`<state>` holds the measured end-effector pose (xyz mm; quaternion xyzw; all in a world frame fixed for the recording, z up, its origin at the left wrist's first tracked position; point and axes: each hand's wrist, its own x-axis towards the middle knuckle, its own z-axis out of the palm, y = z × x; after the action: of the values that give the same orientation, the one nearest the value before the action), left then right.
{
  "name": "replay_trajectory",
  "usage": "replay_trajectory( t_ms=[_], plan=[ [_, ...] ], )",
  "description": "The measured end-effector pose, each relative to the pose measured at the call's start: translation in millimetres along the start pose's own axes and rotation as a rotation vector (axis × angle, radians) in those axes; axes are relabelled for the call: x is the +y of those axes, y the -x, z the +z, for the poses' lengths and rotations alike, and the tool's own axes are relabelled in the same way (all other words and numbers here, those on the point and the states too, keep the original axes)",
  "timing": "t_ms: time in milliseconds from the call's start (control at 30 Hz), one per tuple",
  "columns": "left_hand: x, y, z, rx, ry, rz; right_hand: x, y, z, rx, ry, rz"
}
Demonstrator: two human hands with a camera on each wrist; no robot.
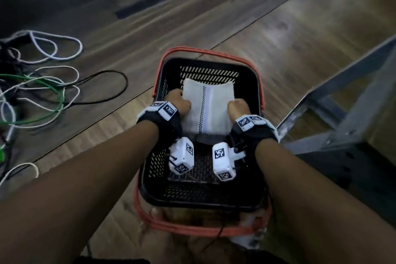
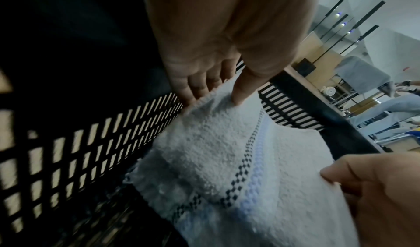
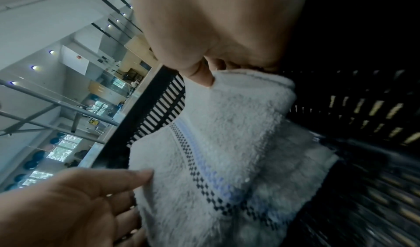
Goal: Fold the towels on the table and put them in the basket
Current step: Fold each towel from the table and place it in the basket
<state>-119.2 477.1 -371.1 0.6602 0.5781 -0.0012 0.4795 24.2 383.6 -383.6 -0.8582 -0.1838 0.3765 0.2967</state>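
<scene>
From the head view, both hands are down inside the black basket (image 1: pixel 258 100) with the red handles, which sits on the wood floor at the centre of the frame. The folded white towel (image 1: pixel 206 106) with its checked stripe is stretched between them: the left hand (image 1: pixel 177 102) grips its left edge, the right hand (image 1: pixel 237 108) its right edge, fingers curled round the cloth. Loose cables (image 1: pixel 42 83) sprawl at the left of the frame, and a grey metal frame (image 1: pixel 342 96) stands at the right

In the left wrist view, the thumb (image 2: pixel 242 90) presses on top of the towel's edge with the fingers tucked beneath, pinching it, close to the slotted basket wall at left

In the right wrist view, the right thumb (image 3: pixel 200 76) and fingers clamp the towel's folded edge near upper centre, the cloth hanging below the grip into the basket
</scene>
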Motion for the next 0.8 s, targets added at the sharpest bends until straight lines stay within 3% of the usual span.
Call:
replay_trajectory(
  t_ms=[167, 400, 533, 600, 700, 800],
  plan=[
    [-17, -23, 13, -0.018, -0.097, -0.076, 14, -13, 14, 0.007, -0.065, 0.014],
    [-14, -26, 11, 0.06, -0.081, -0.05, 10, -12, 13, 0.077, -0.152, -0.011],
    [-13, -22, 12, 0.057, -0.144, -0.058, 8, -6, 15, 0.093, -0.02, -0.013],
    [-12, -19, 18, 0.106, -0.182, 0.013, 8, -2, 20, 0.195, 0.119, -0.128],
    [-11, -16, 29, 0.159, -0.283, 0.165, 7, 0, 31, 0.366, 0.436, -0.454],
    [-20, -21, 42, 0.143, -0.485, 0.233, 19, -11, 44, 0.337, 0.646, -0.562]
  ],
)
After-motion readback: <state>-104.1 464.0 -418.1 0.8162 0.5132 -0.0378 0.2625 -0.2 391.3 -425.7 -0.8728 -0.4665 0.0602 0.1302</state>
